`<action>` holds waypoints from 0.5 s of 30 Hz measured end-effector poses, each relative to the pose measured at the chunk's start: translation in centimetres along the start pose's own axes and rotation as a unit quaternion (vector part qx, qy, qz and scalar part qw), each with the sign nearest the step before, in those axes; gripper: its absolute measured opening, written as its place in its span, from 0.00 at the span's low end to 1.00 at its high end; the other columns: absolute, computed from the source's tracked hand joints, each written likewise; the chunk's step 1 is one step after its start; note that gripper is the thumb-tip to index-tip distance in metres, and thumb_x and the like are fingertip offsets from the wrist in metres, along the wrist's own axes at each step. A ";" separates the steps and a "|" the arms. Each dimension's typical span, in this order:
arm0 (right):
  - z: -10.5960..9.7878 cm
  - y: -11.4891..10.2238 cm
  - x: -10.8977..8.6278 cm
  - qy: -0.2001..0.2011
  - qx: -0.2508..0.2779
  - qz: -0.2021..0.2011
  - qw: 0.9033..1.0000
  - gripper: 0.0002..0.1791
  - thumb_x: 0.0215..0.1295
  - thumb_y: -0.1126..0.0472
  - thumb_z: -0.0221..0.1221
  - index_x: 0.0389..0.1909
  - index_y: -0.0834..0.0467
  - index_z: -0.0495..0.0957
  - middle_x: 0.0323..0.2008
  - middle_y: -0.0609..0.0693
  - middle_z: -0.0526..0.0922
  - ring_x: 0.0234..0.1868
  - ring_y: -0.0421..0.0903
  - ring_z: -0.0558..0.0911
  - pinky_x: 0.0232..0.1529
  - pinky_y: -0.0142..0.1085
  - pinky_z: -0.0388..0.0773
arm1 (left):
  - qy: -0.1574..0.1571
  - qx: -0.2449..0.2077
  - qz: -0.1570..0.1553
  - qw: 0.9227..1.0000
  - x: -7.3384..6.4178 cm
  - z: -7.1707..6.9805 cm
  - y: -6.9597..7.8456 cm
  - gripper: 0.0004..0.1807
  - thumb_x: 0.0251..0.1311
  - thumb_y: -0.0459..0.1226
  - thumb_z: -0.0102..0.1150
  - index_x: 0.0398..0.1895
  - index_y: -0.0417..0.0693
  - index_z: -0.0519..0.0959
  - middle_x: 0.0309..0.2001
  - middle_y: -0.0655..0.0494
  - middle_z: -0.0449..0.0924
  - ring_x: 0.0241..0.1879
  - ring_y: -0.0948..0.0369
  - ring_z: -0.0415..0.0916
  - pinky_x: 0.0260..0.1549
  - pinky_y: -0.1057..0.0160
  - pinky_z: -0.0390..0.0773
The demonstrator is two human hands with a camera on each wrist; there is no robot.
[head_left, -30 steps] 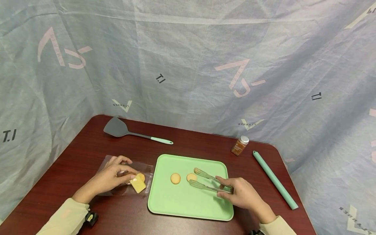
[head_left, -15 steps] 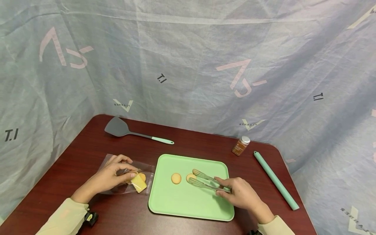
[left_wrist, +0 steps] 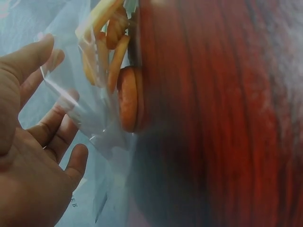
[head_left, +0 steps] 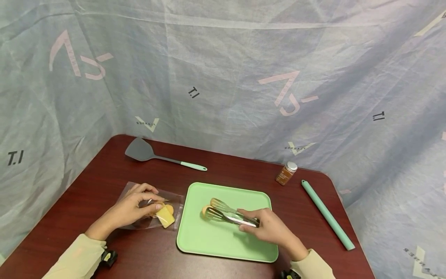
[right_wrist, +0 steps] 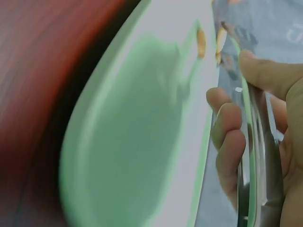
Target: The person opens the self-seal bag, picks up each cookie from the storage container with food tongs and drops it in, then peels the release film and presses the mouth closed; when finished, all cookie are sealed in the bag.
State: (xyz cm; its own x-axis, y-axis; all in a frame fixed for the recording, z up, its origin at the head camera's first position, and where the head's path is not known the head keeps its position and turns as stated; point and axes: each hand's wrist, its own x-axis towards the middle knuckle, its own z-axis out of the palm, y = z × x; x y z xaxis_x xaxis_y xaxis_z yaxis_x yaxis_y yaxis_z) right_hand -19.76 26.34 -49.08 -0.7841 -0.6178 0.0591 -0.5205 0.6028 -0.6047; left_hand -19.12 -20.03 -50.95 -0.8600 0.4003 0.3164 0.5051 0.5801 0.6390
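Note:
My left hand (head_left: 134, 207) pinches the upper film of a clear zip bag (head_left: 178, 212) on the table. Inside the bag lie a yellow square biscuit (head_left: 165, 218) and round cookies; the left wrist view shows several cookies (left_wrist: 128, 99) standing behind the film. My right hand (head_left: 271, 228) grips metal tongs (head_left: 240, 220) above the green tray (head_left: 223, 244). One round cookie (right_wrist: 220, 39) is at the tongs' tips, raised over the tray. Another cookie (head_left: 205, 212) rests on the tray, partly hidden behind the tongs' heads.
A grey spatula (head_left: 140, 150) with a mint handle lies at the back left. Near the back right stands a small spice jar (head_left: 286, 173) with a silver lid. A long teal stick (head_left: 327, 215) lies along the right edge. A grey curtain (head_left: 223, 77) hangs behind the table.
My right hand has moved left with the tongs, taking the right-hand cookie off its spot on the tray, and the tongs now overlap the other cookie. My left hand has barely moved.

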 end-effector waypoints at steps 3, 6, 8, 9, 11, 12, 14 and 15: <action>1.0 -1.2 1.4 -0.017 0.038 0.021 0.999 0.28 0.65 0.43 0.68 0.64 0.49 0.80 0.39 0.42 0.88 0.12 0.28 0.58 0.17 0.28 0.65 | 0.000 0.001 -0.001 1.000 0.0 0.0 -0.1 0.10 0.64 0.42 0.70 0.48 0.56 0.89 0.52 0.51 0.77 0.54 0.53 0.66 0.42 0.49 0.69; 1.9 -2.5 2.9 -0.028 0.070 0.026 0.997 0.27 0.65 0.44 0.69 0.62 0.49 0.81 0.48 0.45 0.87 0.12 0.30 0.62 0.17 0.29 0.67 | -0.002 -0.002 -0.005 1.000 -0.1 0.0 0.0 0.10 0.64 0.42 0.70 0.48 0.56 0.89 0.52 0.51 0.76 0.54 0.52 0.65 0.43 0.48 0.68; 2.5 -3.2 3.8 -0.040 0.091 0.025 0.995 0.27 0.65 0.46 0.69 0.63 0.48 0.81 0.49 0.46 0.86 0.12 0.32 0.65 0.16 0.30 0.68 | -0.003 -0.003 -0.009 1.000 -0.1 -0.1 0.0 0.10 0.64 0.42 0.70 0.48 0.55 0.89 0.52 0.51 0.77 0.54 0.52 0.65 0.44 0.48 0.67; 2.8 -3.6 4.3 -0.046 0.105 0.026 0.993 0.26 0.65 0.46 0.69 0.63 0.48 0.81 0.51 0.47 0.86 0.12 0.33 0.66 0.16 0.31 0.69 | -0.005 -0.004 -0.010 1.000 -0.1 -0.1 0.0 0.10 0.64 0.42 0.70 0.48 0.55 0.89 0.52 0.51 0.77 0.54 0.52 0.65 0.45 0.47 0.66; 3.3 -4.3 5.1 -0.060 0.137 0.036 0.988 0.26 0.65 0.48 0.70 0.63 0.47 0.80 0.55 0.47 0.84 0.12 0.35 0.69 0.16 0.32 0.69 | -0.007 -0.003 -0.013 1.000 -0.1 -0.2 0.0 0.10 0.65 0.42 0.69 0.48 0.55 0.89 0.52 0.51 0.77 0.55 0.52 0.66 0.46 0.45 0.64; 3.6 -4.7 5.4 -0.066 0.151 0.041 0.985 0.26 0.65 0.48 0.70 0.63 0.47 0.80 0.57 0.46 0.83 0.11 0.37 0.70 0.15 0.32 0.70 | -0.007 -0.004 -0.013 1.000 -0.2 -0.2 0.0 0.10 0.65 0.43 0.69 0.48 0.55 0.89 0.52 0.52 0.77 0.55 0.52 0.66 0.46 0.44 0.64; 4.1 -5.2 6.1 -0.074 0.171 0.056 0.981 0.26 0.65 0.48 0.70 0.63 0.47 0.80 0.56 0.46 0.83 0.11 0.39 0.72 0.15 0.33 0.70 | -0.004 -0.002 -0.013 1.000 -0.2 -0.1 0.0 0.10 0.65 0.43 0.69 0.48 0.55 0.89 0.52 0.52 0.77 0.55 0.52 0.66 0.47 0.43 0.64; 4.3 -5.5 6.4 -0.075 0.177 0.064 0.979 0.26 0.65 0.48 0.70 0.63 0.48 0.81 0.53 0.46 0.85 0.10 0.40 0.72 0.14 0.33 0.69 | -0.001 -0.001 -0.011 1.000 -0.2 -0.1 -0.1 0.10 0.65 0.42 0.69 0.48 0.55 0.89 0.52 0.53 0.77 0.55 0.52 0.66 0.48 0.43 0.64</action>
State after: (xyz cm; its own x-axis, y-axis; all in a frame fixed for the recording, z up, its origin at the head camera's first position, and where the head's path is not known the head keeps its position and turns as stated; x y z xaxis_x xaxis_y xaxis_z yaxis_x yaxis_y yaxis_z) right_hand -20.49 16.87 -48.82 -0.7631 -0.6318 -0.1360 -0.2514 0.4840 -0.8382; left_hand -18.98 -20.22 -50.99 -0.8705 0.3890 0.3014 0.4865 0.5878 0.6464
